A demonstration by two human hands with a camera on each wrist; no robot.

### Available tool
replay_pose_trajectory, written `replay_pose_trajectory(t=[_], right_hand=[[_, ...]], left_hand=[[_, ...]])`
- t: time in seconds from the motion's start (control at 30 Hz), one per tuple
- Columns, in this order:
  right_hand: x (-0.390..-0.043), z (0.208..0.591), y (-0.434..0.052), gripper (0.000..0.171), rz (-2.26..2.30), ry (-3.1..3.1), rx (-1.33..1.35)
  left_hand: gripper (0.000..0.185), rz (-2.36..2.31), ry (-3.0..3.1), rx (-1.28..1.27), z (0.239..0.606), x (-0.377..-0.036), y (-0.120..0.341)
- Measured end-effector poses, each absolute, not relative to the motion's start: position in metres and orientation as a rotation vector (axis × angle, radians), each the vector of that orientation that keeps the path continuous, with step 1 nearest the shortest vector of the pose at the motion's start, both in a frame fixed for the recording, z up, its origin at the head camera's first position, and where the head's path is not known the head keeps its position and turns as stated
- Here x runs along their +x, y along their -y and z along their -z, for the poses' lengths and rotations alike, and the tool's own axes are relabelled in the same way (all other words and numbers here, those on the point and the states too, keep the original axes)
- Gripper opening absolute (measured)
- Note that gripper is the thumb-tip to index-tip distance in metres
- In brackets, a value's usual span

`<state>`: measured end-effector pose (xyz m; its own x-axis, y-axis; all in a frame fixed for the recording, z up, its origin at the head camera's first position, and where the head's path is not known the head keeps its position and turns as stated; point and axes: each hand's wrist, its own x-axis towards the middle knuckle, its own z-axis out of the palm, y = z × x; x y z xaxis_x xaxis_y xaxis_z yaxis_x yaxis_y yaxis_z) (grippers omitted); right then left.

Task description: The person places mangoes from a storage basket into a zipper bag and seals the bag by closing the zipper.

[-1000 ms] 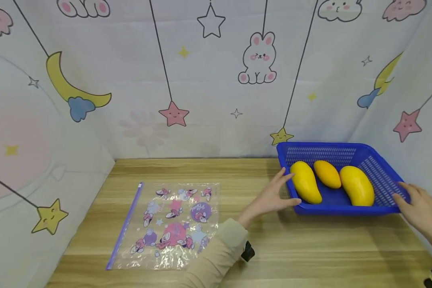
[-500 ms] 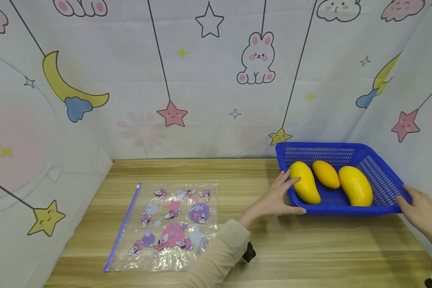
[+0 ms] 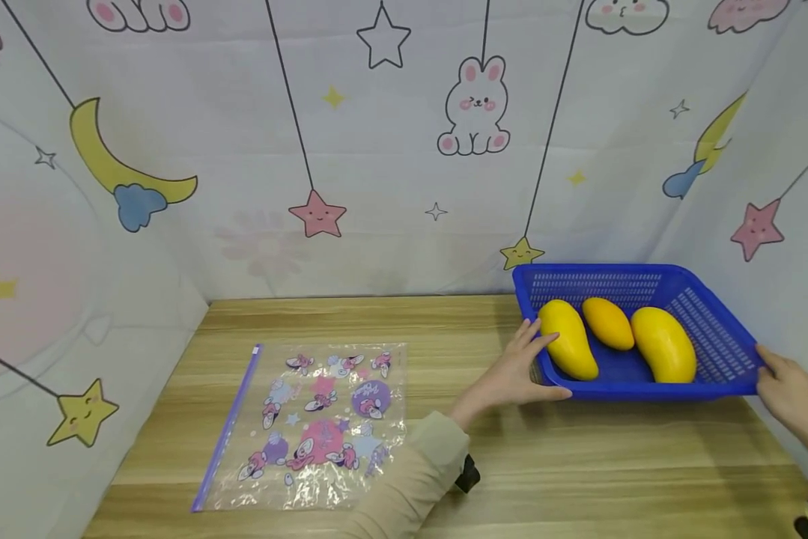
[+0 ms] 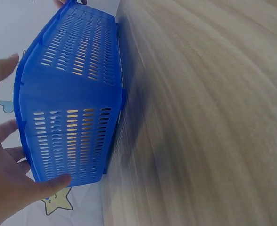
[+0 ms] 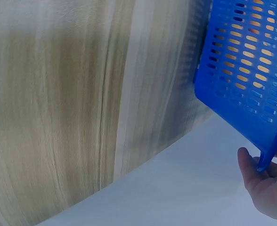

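Observation:
A blue plastic basket (image 3: 619, 389) with slotted walls stands at the right of the table. Inside it lie three yellow mangoes: one at the left (image 3: 569, 340), a smaller orange-yellow one in the middle (image 3: 608, 323), and one at the right (image 3: 663, 346). My left hand (image 3: 511, 372) holds the basket's front left corner, fingers at the left rim and thumb against the outer wall, as the left wrist view shows. At the right end, my right hand (image 3: 794, 397) pinches the rim between thumb and fingers, seen also in the right wrist view.
A clear zip bag (image 3: 323, 427) with cartoon prints and a purple zip edge lies flat on the wooden table (image 3: 579, 479), left of my left forearm. A white printed cloth (image 3: 390, 150) hangs along the back and both sides, close behind the basket.
My right hand has closed round the basket's right rim. My left fingers have settled against the left rim. The view has shifted slightly, and the mangoes lie as before.

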<state>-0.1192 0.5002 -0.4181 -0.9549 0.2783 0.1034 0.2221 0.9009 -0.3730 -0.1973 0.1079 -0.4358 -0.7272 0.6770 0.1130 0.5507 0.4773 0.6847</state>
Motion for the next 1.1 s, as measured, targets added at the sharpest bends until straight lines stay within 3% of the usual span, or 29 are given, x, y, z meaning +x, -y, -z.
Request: replay_pose_trajectory(t=[1.1], right_hand=[[-0.121, 0.424, -0.510, 0.054, -0.689, 2.836, -0.260]], left_hand=[[0.069, -0.948, -2.691, 1.103, 0.441, -0.199, -0.106]])
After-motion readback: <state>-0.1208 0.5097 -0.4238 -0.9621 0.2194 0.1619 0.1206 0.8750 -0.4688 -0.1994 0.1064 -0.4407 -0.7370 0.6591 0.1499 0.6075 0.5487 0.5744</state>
